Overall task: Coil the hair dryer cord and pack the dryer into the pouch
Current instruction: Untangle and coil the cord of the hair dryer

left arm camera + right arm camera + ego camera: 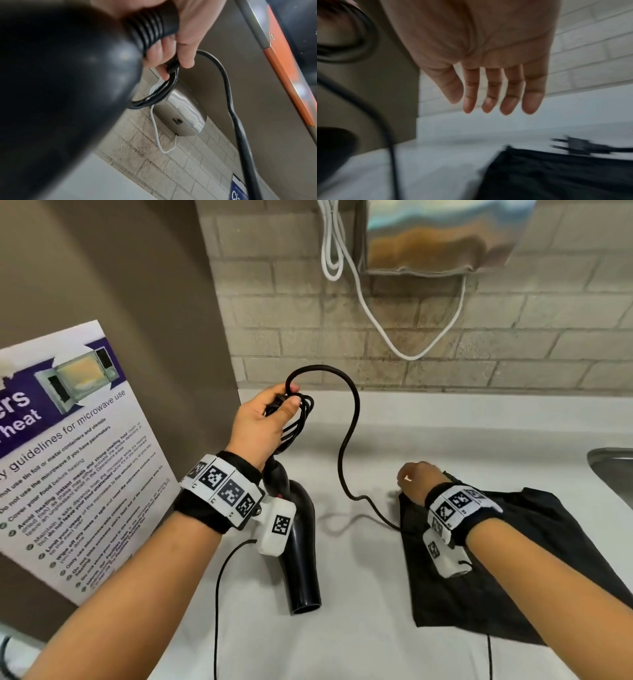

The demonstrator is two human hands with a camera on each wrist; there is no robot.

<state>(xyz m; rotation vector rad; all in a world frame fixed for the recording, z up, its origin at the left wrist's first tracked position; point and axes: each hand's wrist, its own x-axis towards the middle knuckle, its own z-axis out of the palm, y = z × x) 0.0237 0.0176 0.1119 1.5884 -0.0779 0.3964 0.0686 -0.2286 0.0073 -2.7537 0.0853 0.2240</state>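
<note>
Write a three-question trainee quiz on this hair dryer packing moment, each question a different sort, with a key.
1. True or false: the left hand grips coiled loops of the black cord.
2. Where does the black pouch lie? A) flat on the counter B) inside the sink C) hanging on the wall
3. Fill in: the right hand, its fingers straight, holds ____.

Key: 1 true; 2 A; 3 nothing

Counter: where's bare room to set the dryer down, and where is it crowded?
Bare counter runs along the tiled wall, behind the pouch and left of the sink. Another bare strip lies in front, between dryer nozzle and pouch. The middle is crowded: the loose cord snakes across to the pouch.
</note>
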